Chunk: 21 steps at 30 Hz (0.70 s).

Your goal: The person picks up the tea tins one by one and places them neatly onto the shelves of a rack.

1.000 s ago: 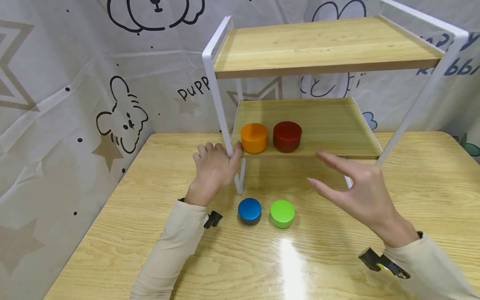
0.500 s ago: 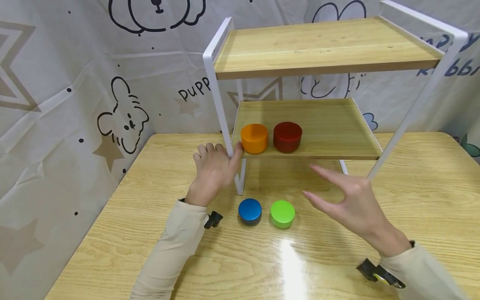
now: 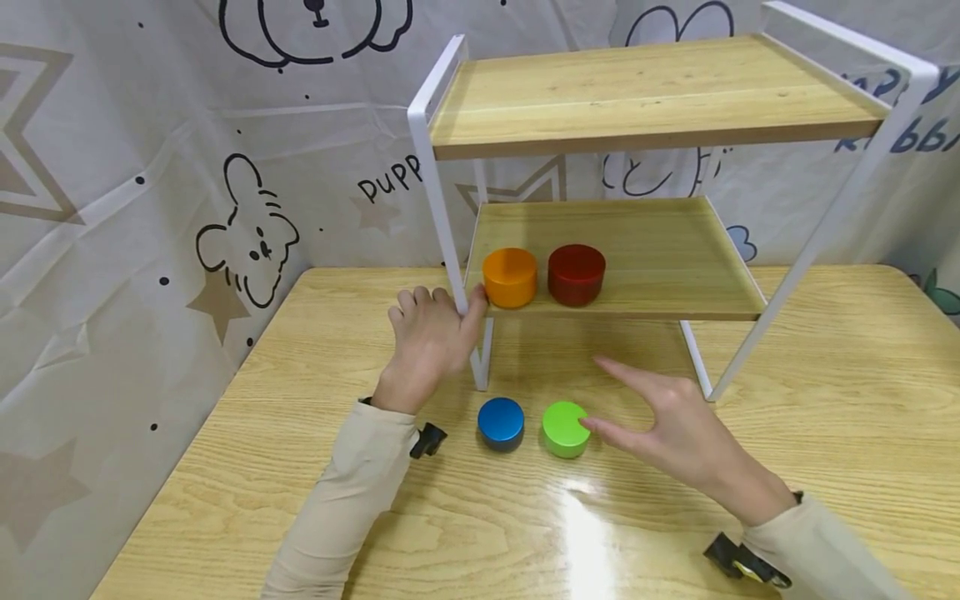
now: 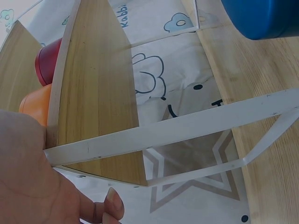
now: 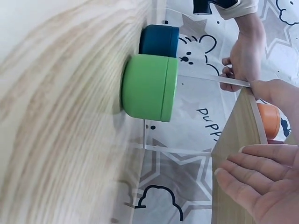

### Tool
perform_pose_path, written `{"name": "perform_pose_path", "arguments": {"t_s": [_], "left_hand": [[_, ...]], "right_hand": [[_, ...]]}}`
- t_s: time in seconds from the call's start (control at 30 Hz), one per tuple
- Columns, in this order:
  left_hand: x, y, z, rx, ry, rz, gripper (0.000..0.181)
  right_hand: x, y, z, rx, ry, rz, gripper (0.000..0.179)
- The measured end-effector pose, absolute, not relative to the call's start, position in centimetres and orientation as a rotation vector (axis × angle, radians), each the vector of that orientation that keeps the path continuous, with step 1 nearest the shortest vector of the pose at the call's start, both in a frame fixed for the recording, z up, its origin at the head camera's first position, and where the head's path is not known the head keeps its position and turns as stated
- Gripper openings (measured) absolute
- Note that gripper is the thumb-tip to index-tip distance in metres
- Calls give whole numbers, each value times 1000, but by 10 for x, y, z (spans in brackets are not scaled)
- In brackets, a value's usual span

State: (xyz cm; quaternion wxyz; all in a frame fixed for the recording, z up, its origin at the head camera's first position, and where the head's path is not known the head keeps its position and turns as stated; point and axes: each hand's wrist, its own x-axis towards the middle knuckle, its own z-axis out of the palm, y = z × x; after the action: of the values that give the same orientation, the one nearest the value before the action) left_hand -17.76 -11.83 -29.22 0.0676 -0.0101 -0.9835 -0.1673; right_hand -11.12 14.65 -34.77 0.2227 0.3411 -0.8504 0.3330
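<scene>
A right hand (image 3: pixel 682 425), thumb and fingers spread wide, hovers beside the green container (image 3: pixel 564 429) on the tabletop (image 3: pixel 247 375), probably light, rigid and slick, best pinched round its sides, while the left hand (image 3: pixel 427 337) grips the white rack (image 3: pixel 660 250).

1. Blue container (image 3: pixel 501 423): smooth, metallic sheen on top.
2. Green container (image 3: pixel 563 429), orange container (image 3: pixel 510 278), red container (image 3: pixel 576 275): smooth, satin sheen.
3. Shelf boards (image 3: pixel 660 87): wood-grained, smooth.
4. Shelf frame (image 3: pixel 438 200): apparently painted metal, smooth.
5. Tabletop (image 3: pixel 247 467): wood-grained, glossy, reflecting light.
6. Backdrop (image 3: pixel 337 125): matt cloth, creased.
</scene>
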Motion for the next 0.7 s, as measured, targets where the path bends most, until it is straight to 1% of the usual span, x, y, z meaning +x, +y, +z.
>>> {"name": "perform_pose_path", "arguments": {"t_s": [0.17, 0.27, 0.4, 0.47, 0.57, 0.7], "left_hand": [[-178, -118, -292, -28, -2960, -502, 65], [-178, -118, -292, -29, -2960, -496, 65], [-178, -118, -293, -30, -2966, -485, 65], [-178, -119, -293, -29, -2969, -482, 65], [-178, -119, -293, -29, -2970, -482, 65], [-178, -118, -293, -28, -2969, -482, 66]], "right_hand": [[-110, 144, -354, 953, -2401, 903, 65], [-109, 142, -356, 955, -2516, 912, 74], [-106, 139, -358, 936, -2693, 887, 91], [-106, 138, -360, 938, -2728, 872, 96], [-107, 135, -362, 940, -2754, 860, 97], [-109, 133, -365, 937, -2770, 860, 91]]}}
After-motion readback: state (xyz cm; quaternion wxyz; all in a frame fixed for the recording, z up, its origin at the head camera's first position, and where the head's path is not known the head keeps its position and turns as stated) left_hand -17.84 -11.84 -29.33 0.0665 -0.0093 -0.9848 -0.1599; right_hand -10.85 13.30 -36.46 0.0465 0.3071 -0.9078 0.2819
